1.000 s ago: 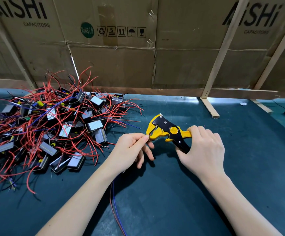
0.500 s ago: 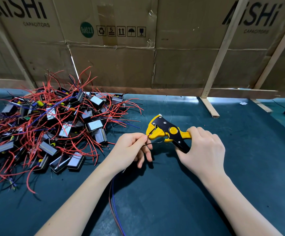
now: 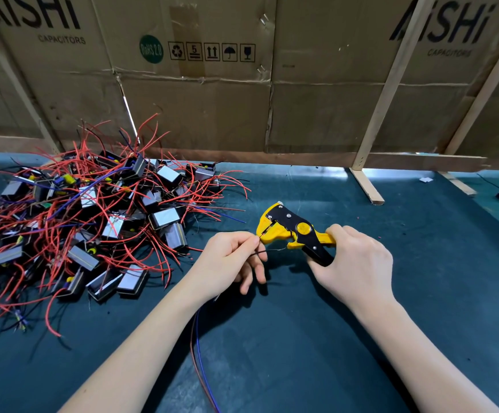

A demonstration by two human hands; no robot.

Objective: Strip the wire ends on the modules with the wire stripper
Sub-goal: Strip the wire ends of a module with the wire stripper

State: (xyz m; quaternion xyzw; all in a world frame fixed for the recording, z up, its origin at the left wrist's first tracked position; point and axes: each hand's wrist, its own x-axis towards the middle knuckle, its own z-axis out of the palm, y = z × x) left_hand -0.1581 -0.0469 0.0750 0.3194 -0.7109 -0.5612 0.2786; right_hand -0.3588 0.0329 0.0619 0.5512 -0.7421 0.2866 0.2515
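Your right hand [image 3: 358,263] clamped the wire stripper [image 3: 290,231]; your left hand [image 3: 230,263] pinched a red wire [image 3: 260,235] at its mouth.

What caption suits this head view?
Left hand feeds a thin wire into the yellow wire stripper gripped by the right hand, beside a module pile.

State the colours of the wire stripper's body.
Yellow and black wire stripper, seen in the head view.
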